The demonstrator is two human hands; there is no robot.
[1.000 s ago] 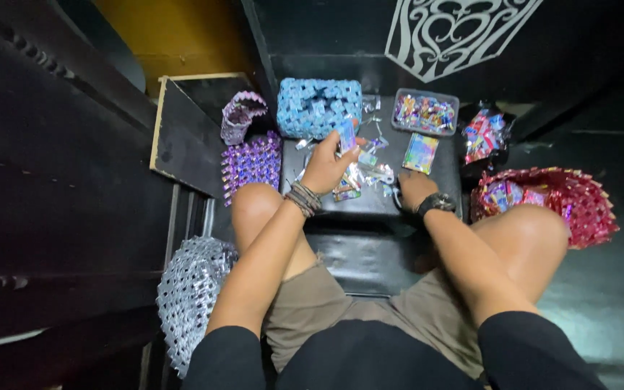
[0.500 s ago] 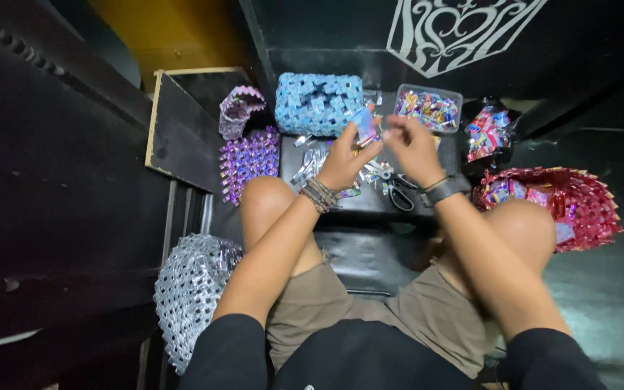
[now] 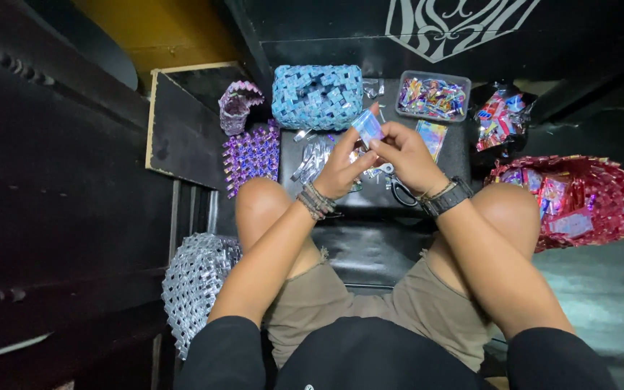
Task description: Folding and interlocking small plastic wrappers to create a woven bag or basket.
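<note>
My left hand [image 3: 339,165] and my right hand [image 3: 404,153] meet above the black floor, between my knees. Both pinch a small shiny blue foil strip [image 3: 367,127] held up between the fingertips. Beads circle my left wrist and a dark watch my right. Under the hands lie loose silver folded foil pieces [image 3: 313,157] and black-handled scissors [image 3: 399,189]. A blue woven foil basket [image 3: 317,95] stands just beyond the hands.
A grey tray of colourful wrappers [image 3: 433,97] sits at the back right, a bag of wrappers [image 3: 500,119] beside it. A red woven basket [image 3: 573,196] is by my right knee. Purple woven pieces [image 3: 252,153], a small purple basket [image 3: 237,107] and a silver woven piece [image 3: 195,283] lie left.
My right hand rose from the floor by the scissors and joined my left hand. Both now hold the blue foil strip a little higher than before.
</note>
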